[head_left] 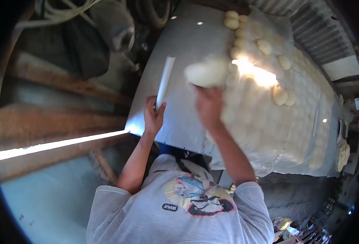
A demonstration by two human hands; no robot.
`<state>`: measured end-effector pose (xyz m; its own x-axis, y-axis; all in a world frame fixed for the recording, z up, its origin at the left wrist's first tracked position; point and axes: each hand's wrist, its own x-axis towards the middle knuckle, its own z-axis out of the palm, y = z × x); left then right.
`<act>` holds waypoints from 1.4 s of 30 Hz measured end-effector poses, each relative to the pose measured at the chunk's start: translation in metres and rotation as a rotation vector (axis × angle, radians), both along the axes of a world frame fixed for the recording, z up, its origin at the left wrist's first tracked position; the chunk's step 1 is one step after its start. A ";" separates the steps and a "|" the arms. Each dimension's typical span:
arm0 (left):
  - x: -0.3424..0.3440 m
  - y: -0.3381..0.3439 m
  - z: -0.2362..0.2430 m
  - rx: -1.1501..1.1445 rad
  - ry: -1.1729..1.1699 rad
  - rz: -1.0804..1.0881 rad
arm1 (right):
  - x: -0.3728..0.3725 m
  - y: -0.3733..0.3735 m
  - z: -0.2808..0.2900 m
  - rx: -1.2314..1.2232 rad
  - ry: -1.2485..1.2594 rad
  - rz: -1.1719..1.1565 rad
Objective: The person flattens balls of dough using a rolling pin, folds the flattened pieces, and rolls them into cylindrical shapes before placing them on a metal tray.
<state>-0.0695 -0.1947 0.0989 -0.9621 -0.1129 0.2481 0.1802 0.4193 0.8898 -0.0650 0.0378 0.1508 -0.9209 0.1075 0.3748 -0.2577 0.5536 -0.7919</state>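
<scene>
My left hand (153, 115) is closed around the lower end of a slim white rod (165, 79), which looks like a rolling pin and points up and away over the table. My right hand (210, 105) is smeared by motion. At its fingertips is a pale, flattened piece of dough (206, 73), also blurred, above the smooth grey tabletop (175, 118). How the fingers grip the dough's near edge is only partly visible. Just right of it lie rows of round dough balls, mostly under a clear plastic sheet (261, 134).
Several uncovered dough balls (231, 20) sit at the far edge of the rows, and others (280, 95) rest on the sheet. Bright sunlight (255, 73) falls across them. Wooden beams (57, 124) run along the left, with a corrugated metal panel (322, 32) at the far right.
</scene>
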 end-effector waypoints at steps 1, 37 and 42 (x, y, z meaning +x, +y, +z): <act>0.009 -0.007 -0.001 -0.245 0.133 0.050 | 0.010 -0.047 -0.027 0.373 -0.115 0.083; -0.271 0.014 -0.097 -0.904 -0.013 -0.317 | -0.238 -0.003 -0.170 0.727 -0.264 -0.256; -0.306 0.032 -0.093 -0.911 -0.154 -0.359 | -0.303 0.016 -0.170 0.686 -0.295 -0.425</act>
<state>-0.3754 -0.1630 0.0059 -0.9309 0.3635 -0.0359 0.3400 0.8981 0.2789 -0.3677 0.0542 -0.0195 -0.9238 0.3028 0.2342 0.2440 0.9372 -0.2491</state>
